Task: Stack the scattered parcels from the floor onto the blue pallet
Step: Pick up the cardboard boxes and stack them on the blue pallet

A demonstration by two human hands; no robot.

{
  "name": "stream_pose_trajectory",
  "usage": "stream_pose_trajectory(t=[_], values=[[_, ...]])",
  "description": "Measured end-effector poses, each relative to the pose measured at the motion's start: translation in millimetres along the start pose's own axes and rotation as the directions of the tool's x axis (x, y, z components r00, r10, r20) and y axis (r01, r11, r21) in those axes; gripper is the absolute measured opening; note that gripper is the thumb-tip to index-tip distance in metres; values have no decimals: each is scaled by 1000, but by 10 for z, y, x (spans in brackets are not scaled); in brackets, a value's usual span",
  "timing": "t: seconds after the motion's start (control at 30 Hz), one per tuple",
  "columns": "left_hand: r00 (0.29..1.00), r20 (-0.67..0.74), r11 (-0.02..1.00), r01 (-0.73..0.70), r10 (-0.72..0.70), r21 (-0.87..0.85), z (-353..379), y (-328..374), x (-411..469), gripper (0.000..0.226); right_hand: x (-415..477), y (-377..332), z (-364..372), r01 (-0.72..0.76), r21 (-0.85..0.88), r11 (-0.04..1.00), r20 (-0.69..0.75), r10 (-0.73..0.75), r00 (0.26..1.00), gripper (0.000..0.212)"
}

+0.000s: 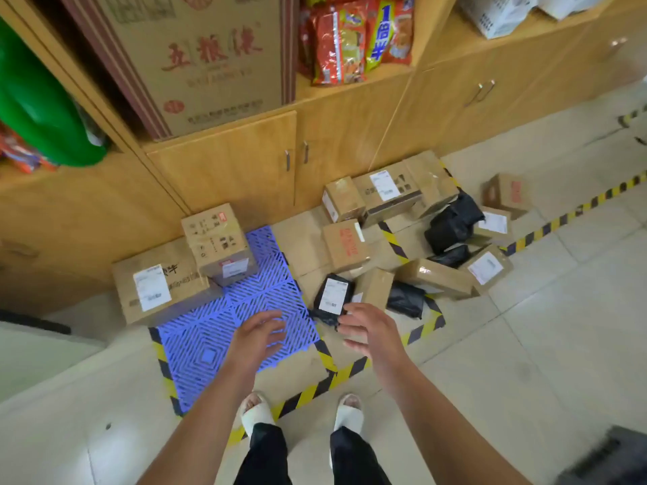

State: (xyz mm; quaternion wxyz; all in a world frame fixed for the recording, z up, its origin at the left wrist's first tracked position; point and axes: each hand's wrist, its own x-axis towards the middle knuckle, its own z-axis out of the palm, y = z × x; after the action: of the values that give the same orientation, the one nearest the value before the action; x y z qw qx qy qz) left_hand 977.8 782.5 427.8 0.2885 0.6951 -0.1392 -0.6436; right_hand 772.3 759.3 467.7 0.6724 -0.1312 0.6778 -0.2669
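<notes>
Our grip is released, left hand (261, 332) and right hand (367, 331) both empty, the right just beside the black bag (331, 298) on the floor (497, 348) next to the blue pallet (206, 332), and we judge it soft and light, best held by both ends.

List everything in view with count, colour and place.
blue pallet: one, blue, floor before cabinets
pallet boxes: two, brown, pallet's far-left part
floor boxes: about nine, brown, right of pallet
poly bags: about four, black, among floor boxes
hazard tape: strips, yellow-black, floor around pallet
large carton: one, brown, shelf
snack packets: several, red-yellow, shelf
slippers: two, white, worn
left grip: one, open, above pallet
right grip: one, open, beside labelled black bag
</notes>
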Motion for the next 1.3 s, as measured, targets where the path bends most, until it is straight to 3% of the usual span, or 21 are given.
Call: stream_pose_trajectory(t=[0.13, 0.27, 0.5, 0.7, 0.9, 1.1, 1.3], values=[[996, 81, 985, -49, 36, 163, 592, 281, -422, 13, -537, -125, -809, 94, 102, 990, -157, -77, 985, 21], [988, 133, 969, -113, 85, 221, 1304, 414, -697, 12, -787, -188, -1636, 94, 219, 971, -261, -34, 965, 16], [974, 196, 966, -154, 114, 206, 2790, 158, -1016, 15, -860, -306, -2925, 260, 294, 920, -317, -163, 934, 25], [937, 340, 895, -220, 83, 388, 3756, 37, -1107, 15, -725, -457, -3623, 298, 402, 866, -382, -138, 914, 25], [943, 321, 875, -229, 91, 425, 4644, 301, -718, 18, -487, -863, -4338, 336, 396, 855, -430, -150, 890, 20], [944, 330, 899, -134, -13, 417, 5755, 665, -348, 21, -285, -1522, -5172, 301, 298, 906, -495, -123, 860, 15], [917, 399, 867, -206, 9, 454, 6764, 1128, -84, 20, -56, -2239, -5903, 338, 258, 905, -531, -159, 832, 16]])
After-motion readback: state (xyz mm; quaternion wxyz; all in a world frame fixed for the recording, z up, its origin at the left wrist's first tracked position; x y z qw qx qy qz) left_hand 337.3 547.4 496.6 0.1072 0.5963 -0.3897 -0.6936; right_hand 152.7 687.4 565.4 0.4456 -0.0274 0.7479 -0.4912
